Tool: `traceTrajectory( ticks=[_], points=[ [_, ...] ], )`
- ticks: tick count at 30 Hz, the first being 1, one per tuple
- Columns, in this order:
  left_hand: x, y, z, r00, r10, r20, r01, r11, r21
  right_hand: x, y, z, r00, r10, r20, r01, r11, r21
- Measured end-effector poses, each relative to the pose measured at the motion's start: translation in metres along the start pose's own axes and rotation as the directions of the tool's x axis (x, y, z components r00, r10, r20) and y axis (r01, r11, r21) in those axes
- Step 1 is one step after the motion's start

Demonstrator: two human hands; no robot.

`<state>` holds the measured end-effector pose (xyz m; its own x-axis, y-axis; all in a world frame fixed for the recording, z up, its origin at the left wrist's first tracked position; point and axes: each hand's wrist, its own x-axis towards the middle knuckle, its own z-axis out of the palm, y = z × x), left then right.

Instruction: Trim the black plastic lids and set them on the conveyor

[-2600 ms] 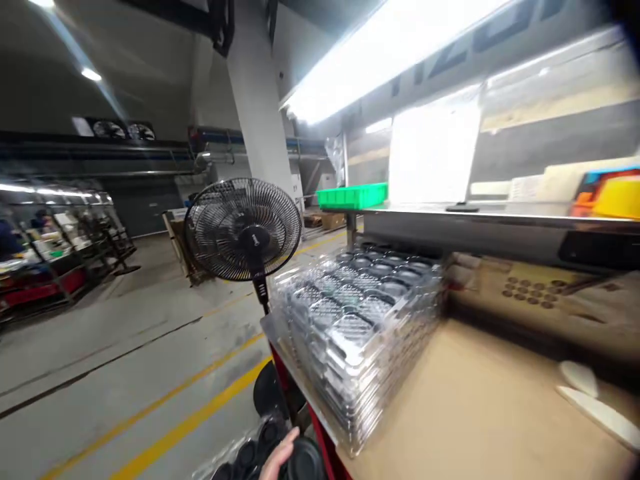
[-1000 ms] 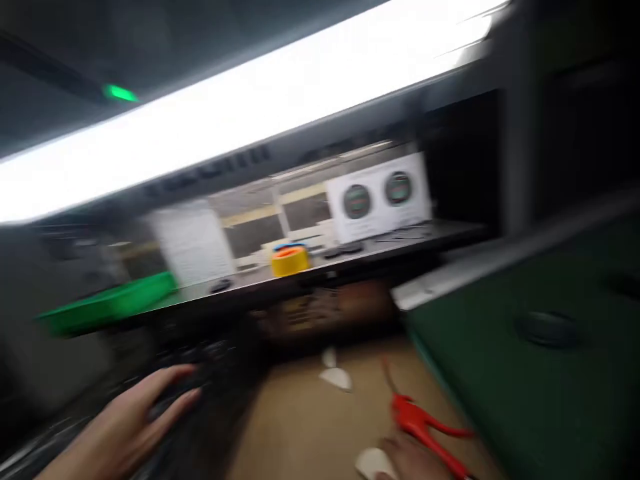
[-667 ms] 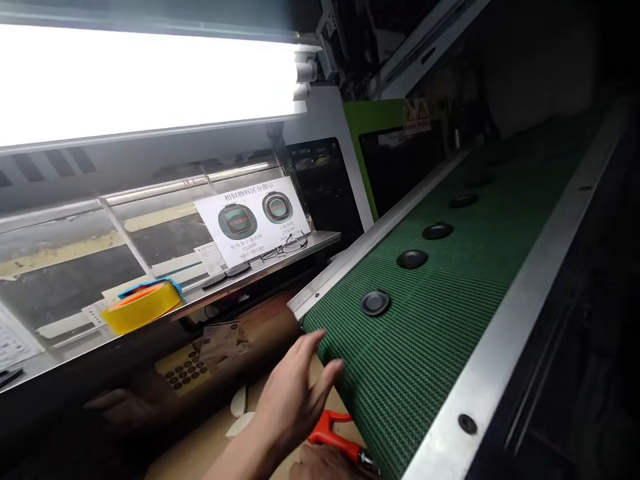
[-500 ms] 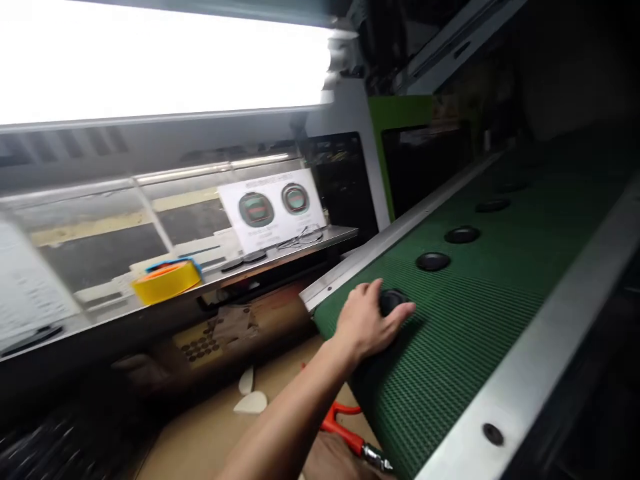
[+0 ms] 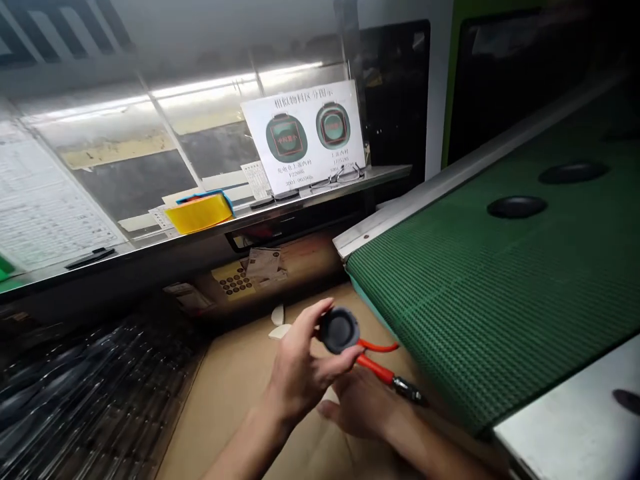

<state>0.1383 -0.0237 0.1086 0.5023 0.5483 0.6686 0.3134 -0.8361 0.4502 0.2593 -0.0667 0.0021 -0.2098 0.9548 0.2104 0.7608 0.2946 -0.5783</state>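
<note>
Beside a green mesh conveyor belt with a steel edge, a workbench covered in tan cardboard ran beneath a stainless shelf. 2 black discs sat well apart on the belt, each lying flat on the mesh. At the left of the bench lay a stack of clear plastic trays, their ribbed pockets glinting; what the pockets held could not be told from this angle. On the shelf stood a printed sign picturing 2 round parts, with a pair of glasses at its foot and a yellow roll of tape farther left.

Over the cardboard, just short of the belt's near edge, the left hand held up a black disc with a grey rim. Its fingers were pressed together and its thumb lay opposite, pinching the disc by the edge. That grip seemed a sound one, since it kept the fingertips off the dark face and left that face in full view. The right hand lay curled below, just under a red-handled hand tool with a metal nose. Whether it gripped that tool could not be told.
</note>
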Motion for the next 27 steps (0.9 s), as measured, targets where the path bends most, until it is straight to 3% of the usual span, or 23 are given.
traceTrajectory(
  ticks=[3, 7, 11, 15, 18, 21, 24, 27],
  points=[
    [-0.060, -0.027, -0.016, 0.972, -0.233, -0.041, 0.232, 0.972, -0.022, 0.002, -0.002, 0.000, 0.999, 0.005, -0.032, -0.003, 0.997, 0.073],
    [-0.114, -0.055, -0.014, 0.920, -0.388, -0.060, 0.384, 0.921, -0.059, 0.007, -0.001, 0.008, 0.987, 0.042, -0.152, -0.020, 0.990, 0.143],
    [-0.136, -0.072, -0.004, 0.899, -0.438, 0.000, 0.436, 0.894, -0.109, 0.010, -0.001, 0.014, 0.962, 0.052, -0.269, -0.001, 0.982, 0.188],
    [-0.143, -0.072, 0.001, 0.870, -0.485, 0.087, 0.490, 0.834, -0.252, 0.009, -0.001, 0.016, 0.961, -0.013, -0.276, 0.070, 0.978, 0.197],
    [-0.144, -0.066, 0.000, 0.786, -0.606, 0.119, 0.591, 0.682, -0.431, 0.007, -0.002, 0.016, 0.973, -0.079, -0.218, 0.124, 0.972, 0.201],
    [-0.141, -0.060, -0.003, 0.655, -0.737, 0.165, 0.646, 0.433, -0.629, 0.006, -0.005, 0.017, 0.974, -0.117, -0.193, 0.156, 0.967, 0.201],
    [-0.137, -0.055, -0.007, 0.552, -0.796, 0.250, 0.615, 0.186, -0.766, 0.005, -0.009, 0.017, 0.968, -0.149, -0.202, 0.189, 0.962, 0.198],
    [-0.132, -0.049, -0.010, 0.497, -0.807, 0.319, 0.538, -0.002, -0.843, 0.004, -0.013, 0.016, 0.958, -0.197, -0.209, 0.239, 0.951, 0.198]
  ],
)
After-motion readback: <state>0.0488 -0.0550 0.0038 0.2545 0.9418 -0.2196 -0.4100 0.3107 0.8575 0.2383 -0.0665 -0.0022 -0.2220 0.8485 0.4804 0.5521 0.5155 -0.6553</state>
